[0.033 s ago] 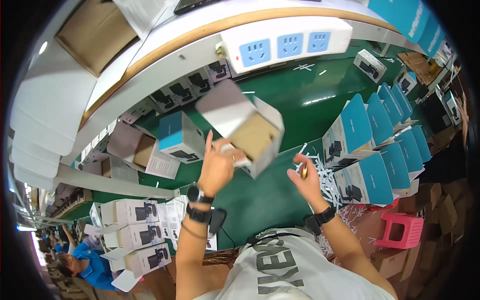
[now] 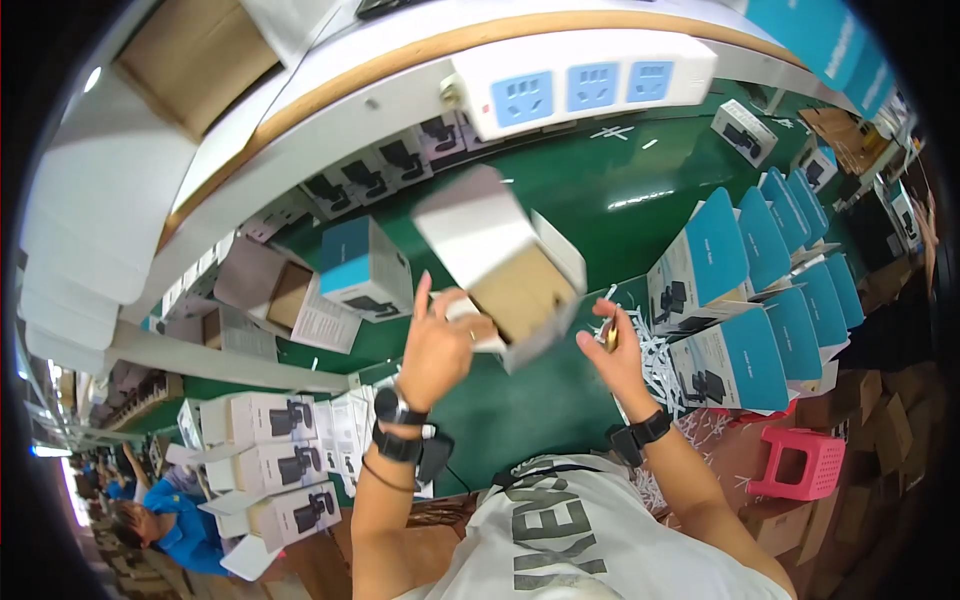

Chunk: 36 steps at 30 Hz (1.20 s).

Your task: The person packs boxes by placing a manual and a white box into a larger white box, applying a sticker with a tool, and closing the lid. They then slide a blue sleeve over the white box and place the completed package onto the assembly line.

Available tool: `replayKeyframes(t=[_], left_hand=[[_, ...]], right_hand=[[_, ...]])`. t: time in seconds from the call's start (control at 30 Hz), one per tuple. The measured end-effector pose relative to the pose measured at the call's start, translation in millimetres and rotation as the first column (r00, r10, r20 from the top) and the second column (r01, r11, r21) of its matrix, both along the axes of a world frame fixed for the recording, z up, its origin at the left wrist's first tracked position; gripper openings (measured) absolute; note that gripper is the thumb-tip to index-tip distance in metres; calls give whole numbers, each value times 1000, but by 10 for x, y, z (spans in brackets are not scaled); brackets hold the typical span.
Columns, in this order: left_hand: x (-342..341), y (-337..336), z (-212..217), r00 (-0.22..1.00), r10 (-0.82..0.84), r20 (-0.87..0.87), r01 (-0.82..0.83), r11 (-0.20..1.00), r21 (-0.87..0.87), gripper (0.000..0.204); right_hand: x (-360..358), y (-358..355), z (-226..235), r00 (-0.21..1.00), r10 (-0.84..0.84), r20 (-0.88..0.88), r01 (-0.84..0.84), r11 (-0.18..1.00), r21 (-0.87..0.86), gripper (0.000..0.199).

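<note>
Left hand [image 2: 440, 345]: fingers [image 2: 422, 295] partly spread, thumb and palm closed on the lower edge of a small white carton [image 2: 500, 265], which is held up off the desk [image 2: 600, 190]. The carton sits just above and to the right of these fingers, tilted, its long axis running up-left to down-right. Its open end faces down-right, toward the other hand; the brown inside shows and appears empty, though the far depth is not visible. An end flap [image 2: 565, 250] stands open on the right side.

Right hand [image 2: 612, 350]: fingers pinched shut on a small yellowish item [image 2: 610, 335], too small to identify. It is held just right of and below the carton's open mouth, near but apart. The left hand is the one in contact with the carton.

Outward from the hands:
- Right of the right hand, a row of blue-and-white boxes [image 2: 740, 290] standing upright, with white shredded paper [image 2: 655, 355] at their foot.
- Left of the left hand, one blue-and-white box [image 2: 365, 270] and an open brown carton [image 2: 285, 290] with a printed leaflet [image 2: 325, 320] beside it.
- Below left, stacked white boxes [image 2: 270, 460].
- Beyond the carton, a white power strip [image 2: 580, 85] on the raised shelf edge
</note>
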<state>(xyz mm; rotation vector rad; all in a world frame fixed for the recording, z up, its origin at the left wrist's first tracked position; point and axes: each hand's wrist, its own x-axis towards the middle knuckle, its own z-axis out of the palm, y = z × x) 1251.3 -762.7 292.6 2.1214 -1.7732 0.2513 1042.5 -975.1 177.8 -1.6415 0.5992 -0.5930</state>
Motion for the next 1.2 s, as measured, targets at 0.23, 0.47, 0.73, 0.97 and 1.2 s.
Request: replayKeyframes(t=[0.23,0.47,0.73,0.97,1.2], left_hand=[[-915,1031,-465,788,408,-461,-582,738,-341,43],[-693,2830,-2391,151,979,-134,-986,158,44,68],[-142,2985,-2075,32,997,-70,-811,67,581,54],[-246,3037,-2251,113,990,87,-962,87,258,38],[-120,2600,-1920,123,972,-198,-753,221,620,56]], right_hand=[[-26,308,101,994,70,-85,-67,997,42,49],[-143,683,56,985,154,-72,-131,958,254,63],[-710,276,-189,927,359,110,-370,823,430,56],[-1203,408,-408,962,270,-34,-154,644,750,42],[-1503,473,-713,988,133,-78,-4,524,852,32]])
